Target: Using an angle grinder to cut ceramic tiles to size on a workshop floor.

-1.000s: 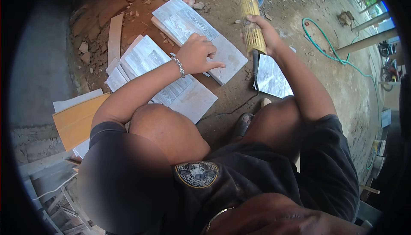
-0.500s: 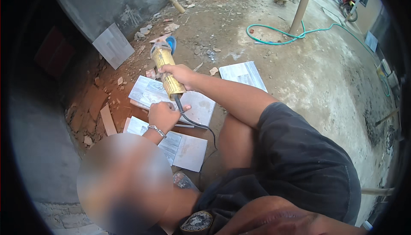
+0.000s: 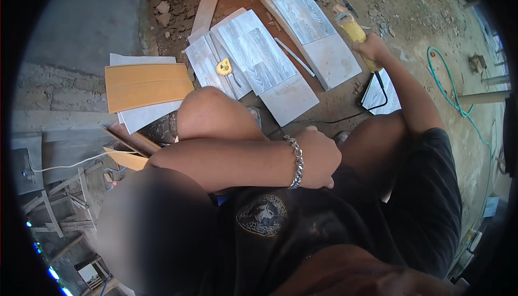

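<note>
My right hand (image 3: pixel 375 49) grips the yellow body of an angle grinder (image 3: pixel 353 30), held up at the right beyond the tiles. Its disc (image 3: pixel 349 8) points away from me, and a black cord (image 3: pixel 386 92) hangs in a loop from its rear end. Close to my lap, my left hand (image 3: pixel 319 157) is curled closed with its back up; a silver chain bracelet (image 3: pixel 296 162) circles the wrist. Whatever its fingers may hold is hidden. Ahead lie grey wood-patterned tiles (image 3: pixel 254 53) with plain pale tiles (image 3: pixel 291 100) next to them. A yellow tape measure (image 3: pixel 224 67) rests on the nearer left tile.
Stacked sheets with an orange-brown top board (image 3: pixel 148 87) lie left of my knee. Another patterned tile (image 3: pixel 382 97) is below the grinder. Rubble (image 3: pixel 163 12) lines the grey wall (image 3: pixel 86 15). A green hose (image 3: pixel 443 83) runs across the ground at right.
My view has turned toward the left and nearer. My left hand has left the cord beside the grinder and come back to my lap. The grinder stays in my right hand.
</note>
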`<state>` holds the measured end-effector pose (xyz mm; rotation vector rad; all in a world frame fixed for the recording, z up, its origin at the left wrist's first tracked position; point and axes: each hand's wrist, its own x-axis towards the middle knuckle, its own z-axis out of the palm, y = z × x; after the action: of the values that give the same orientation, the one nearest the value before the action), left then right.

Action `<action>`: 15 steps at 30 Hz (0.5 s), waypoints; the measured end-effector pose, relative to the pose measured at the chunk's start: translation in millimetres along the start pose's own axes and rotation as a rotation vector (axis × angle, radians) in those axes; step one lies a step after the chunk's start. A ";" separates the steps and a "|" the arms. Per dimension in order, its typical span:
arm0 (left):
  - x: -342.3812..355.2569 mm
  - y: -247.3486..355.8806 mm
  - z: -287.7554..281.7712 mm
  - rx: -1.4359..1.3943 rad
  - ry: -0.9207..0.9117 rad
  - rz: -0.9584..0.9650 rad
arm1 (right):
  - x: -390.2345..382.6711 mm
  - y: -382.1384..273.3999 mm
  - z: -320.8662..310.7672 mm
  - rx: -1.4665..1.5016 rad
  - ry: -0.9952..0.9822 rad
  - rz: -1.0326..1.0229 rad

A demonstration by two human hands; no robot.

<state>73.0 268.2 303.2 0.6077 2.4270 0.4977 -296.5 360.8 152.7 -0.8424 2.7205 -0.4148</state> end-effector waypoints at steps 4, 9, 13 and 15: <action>5.9 -16.0 16.2 0.249 0.223 -0.150 | -6.0 -18.0 26.4 0.026 -0.165 0.126; -17.1 -10.1 14.8 -0.012 0.156 0.012 | -0.8 -36.4 109.9 0.251 -0.170 0.558; -21.9 -3.2 19.2 0.136 0.123 0.028 | -6.1 -10.0 185.1 0.274 0.118 0.621; -25.2 4.8 20.0 0.234 0.189 -0.018 | -15.4 -20.9 205.9 0.269 0.172 0.648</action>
<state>105.1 263.1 301.5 0.6605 2.6915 0.2751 -205.9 313.9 -27.9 0.1597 2.7962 -0.6974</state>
